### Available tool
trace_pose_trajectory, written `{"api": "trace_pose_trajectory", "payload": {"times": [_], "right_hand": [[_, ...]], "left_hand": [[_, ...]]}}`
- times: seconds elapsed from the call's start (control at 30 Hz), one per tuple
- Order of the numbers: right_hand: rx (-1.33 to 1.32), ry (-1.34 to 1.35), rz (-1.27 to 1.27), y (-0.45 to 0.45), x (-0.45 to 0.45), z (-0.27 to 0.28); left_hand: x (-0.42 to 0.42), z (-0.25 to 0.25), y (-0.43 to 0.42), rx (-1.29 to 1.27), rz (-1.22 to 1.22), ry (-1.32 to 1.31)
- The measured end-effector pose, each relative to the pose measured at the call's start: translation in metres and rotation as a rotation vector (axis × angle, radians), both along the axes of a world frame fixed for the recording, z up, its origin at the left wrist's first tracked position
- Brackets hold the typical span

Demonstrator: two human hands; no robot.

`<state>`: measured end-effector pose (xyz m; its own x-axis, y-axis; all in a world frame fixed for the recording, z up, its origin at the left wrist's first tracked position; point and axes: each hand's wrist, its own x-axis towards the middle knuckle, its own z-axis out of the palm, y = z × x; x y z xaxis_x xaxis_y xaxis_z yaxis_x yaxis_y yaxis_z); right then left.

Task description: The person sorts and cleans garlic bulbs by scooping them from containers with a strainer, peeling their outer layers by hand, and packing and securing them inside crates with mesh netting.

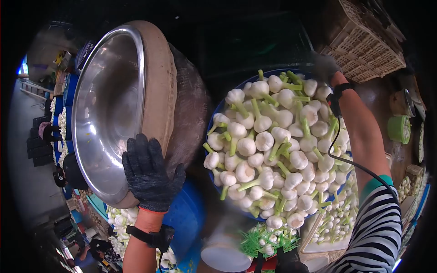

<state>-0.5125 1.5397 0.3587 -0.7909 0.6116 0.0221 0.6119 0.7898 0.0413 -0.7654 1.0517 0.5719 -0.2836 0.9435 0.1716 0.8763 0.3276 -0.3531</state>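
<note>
My left hand [152, 175], in a dark glove with an orange cuff, lies flat against the lower rim of a shiny metal basin [107, 104]. Its fingers are stretched out. The basin is tipped on its side, its hollow facing left, with a thick tan band [159, 82] behind its rim. To the right, a blue tub [211, 123] is heaped with garlic bulbs [264, 141] that have short green stems. My right hand [325, 66] is at the tub's far right edge, dark and smeared by motion, so its fingers cannot be made out.
A woven basket [364, 41] stands at the upper right, near a green bucket [399, 129]. A blue barrel [184, 218] and a white bucket [225, 257] are below. Green netting [250, 243] surrounds some bulbs. More garlic [334, 227] lies at lower right. People work at far left.
</note>
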Motion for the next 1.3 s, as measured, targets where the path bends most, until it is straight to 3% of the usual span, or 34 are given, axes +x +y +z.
{"api": "trace_pose_trajectory", "payload": {"times": [0.1, 0.2, 0.3, 0.37, 0.47, 0.6, 0.67, 0.8, 0.97, 1.1, 1.2, 1.3], "right_hand": [[-0.568, 0.353, -0.371, 0.025, -0.013, -0.045], [-0.663, 0.471, -0.455, 0.030, -0.016, -0.054], [-0.712, 0.391, -0.507, 0.027, -0.017, -0.051], [-0.313, -0.034, -0.114, 0.029, -0.015, -0.042], [-0.046, -0.247, -0.014, 0.019, -0.018, -0.029], [-0.330, 0.287, -0.456, 0.023, -0.014, 0.005], [-0.425, 0.433, -0.620, -0.019, -0.039, 0.097], [-0.311, 0.456, -0.537, -0.038, -0.043, 0.120], [-0.296, 0.414, -0.504, -0.015, -0.027, 0.062], [-0.444, 0.573, -0.695, -0.044, -0.039, 0.099], [-0.369, 0.601, -0.624, -0.048, -0.044, 0.137], [0.010, 0.231, -0.296, 0.004, -0.004, 0.189]], "left_hand": [[-0.003, -0.002, -0.001, 0.007, -0.021, 0.001], [-0.004, -0.005, -0.001, 0.005, -0.023, 0.014], [-0.004, -0.004, -0.001, -0.004, -0.020, 0.008], [-0.004, -0.005, -0.002, 0.013, -0.024, -0.005], [-0.005, -0.004, -0.001, 0.022, -0.022, -0.021], [-0.004, -0.005, -0.002, 0.002, -0.011, -0.009], [-0.004, -0.005, -0.001, 0.010, -0.016, -0.014], [-0.003, -0.003, 0.000, 0.048, -0.032, -0.033], [-0.003, -0.002, -0.001, 0.056, -0.036, -0.050], [-0.003, -0.001, -0.003, 0.040, -0.014, -0.039], [-0.005, -0.002, -0.004, 0.013, 0.011, -0.022], [-0.004, -0.003, -0.005, 0.008, 0.039, -0.035]]}}
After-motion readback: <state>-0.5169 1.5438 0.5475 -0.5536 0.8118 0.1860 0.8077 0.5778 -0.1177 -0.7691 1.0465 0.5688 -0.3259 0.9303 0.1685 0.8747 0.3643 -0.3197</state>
